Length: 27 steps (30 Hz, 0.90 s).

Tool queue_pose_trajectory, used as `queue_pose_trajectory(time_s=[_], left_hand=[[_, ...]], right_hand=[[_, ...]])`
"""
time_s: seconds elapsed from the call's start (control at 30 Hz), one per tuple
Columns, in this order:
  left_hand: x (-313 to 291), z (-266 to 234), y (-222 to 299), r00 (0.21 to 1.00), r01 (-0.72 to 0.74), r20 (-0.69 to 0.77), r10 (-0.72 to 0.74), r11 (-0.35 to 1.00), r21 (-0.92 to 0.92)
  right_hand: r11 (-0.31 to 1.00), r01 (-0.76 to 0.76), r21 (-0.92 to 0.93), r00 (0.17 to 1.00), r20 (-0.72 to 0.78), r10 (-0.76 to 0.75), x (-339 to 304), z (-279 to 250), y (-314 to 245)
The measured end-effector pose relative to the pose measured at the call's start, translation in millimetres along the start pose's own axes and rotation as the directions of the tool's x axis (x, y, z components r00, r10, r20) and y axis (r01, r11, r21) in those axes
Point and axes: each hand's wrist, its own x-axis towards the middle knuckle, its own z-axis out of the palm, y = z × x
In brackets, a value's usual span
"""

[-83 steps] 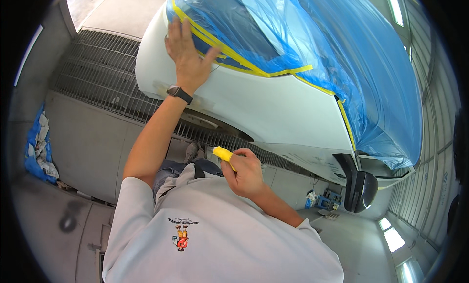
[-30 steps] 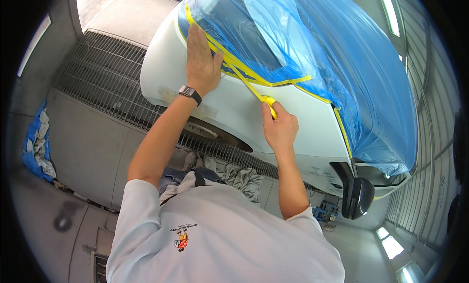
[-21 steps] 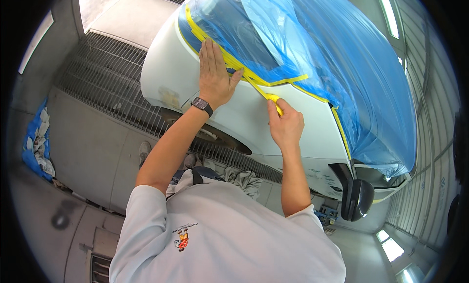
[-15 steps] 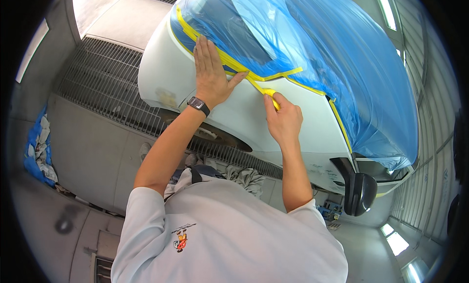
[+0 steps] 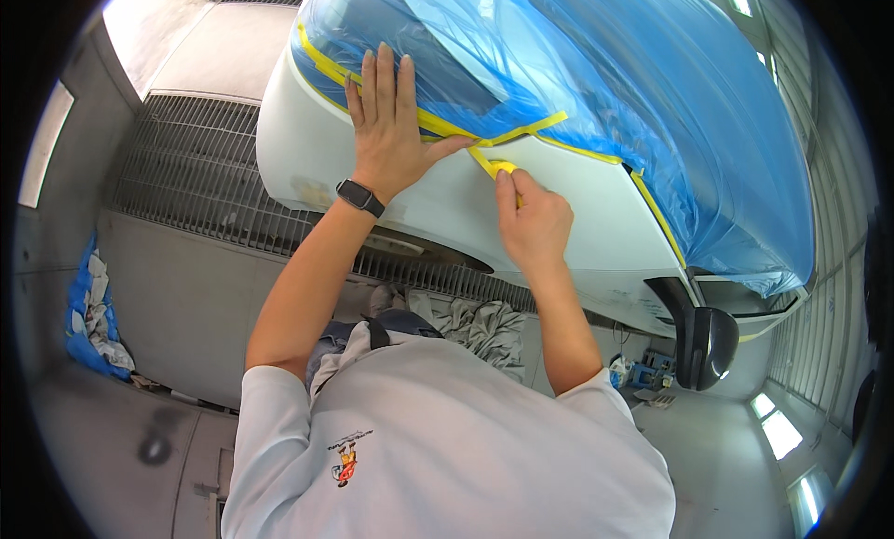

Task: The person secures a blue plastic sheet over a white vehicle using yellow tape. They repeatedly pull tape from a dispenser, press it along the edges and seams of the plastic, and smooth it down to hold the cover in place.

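Observation:
My left hand [image 5: 391,134] lies with fingers stretched and slightly spread over the lower edge of a car's rear side window, thumb pointing right along the yellow masking tape [image 5: 442,125]. Blue plastic sheeting [image 5: 596,83] covers the glass and roof, its edge taped down. In my right hand [image 5: 535,218] is a roll of yellow masking tape [image 5: 504,169], pinched between thumb and fingers. A short strip runs from the roll up to the window edge near my left thumb. The white car body [image 5: 596,204] lies beneath both hands.
A black side mirror [image 5: 708,348] juts from the car at the right. Floor grating [image 5: 200,181] runs beneath the car. Crumpled grey cloth [image 5: 480,330] lies by my feet. Blue-and-white bundled sheeting [image 5: 93,311] rests on the floor at far left.
My left hand's fingers have spread further apart and reach farther over the window. The strip between the roll and the window edge looks shorter. The whole view has shifted slightly.

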Motion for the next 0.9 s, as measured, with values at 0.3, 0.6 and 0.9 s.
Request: queue_pose_trajectory(time_s=[0.3, 0.6, 0.9], left_hand=[[2.2, -0.9, 3.1, 0.999, -0.011, -0.043, 0.008, 0.997, -0.081], [-43.2, -99.3, 37.2, 0.401, 0.857, 0.913, 0.077, 0.320, -0.404], [-7.2, -117.8, 59.1, 0.398, 0.638, 0.891, 0.219, 0.631, -0.440]], right_hand=[[0.919, 0.243, 0.310, 0.956, 0.084, -0.281, -93.1, 28.5, -58.2], [0.905, 0.075, 0.418, 0.995, -0.091, -0.040, -143.5, 1.5, -42.3], [0.832, 0.009, 0.555, 0.986, -0.145, 0.086, -164.9, 7.9, -31.8]])
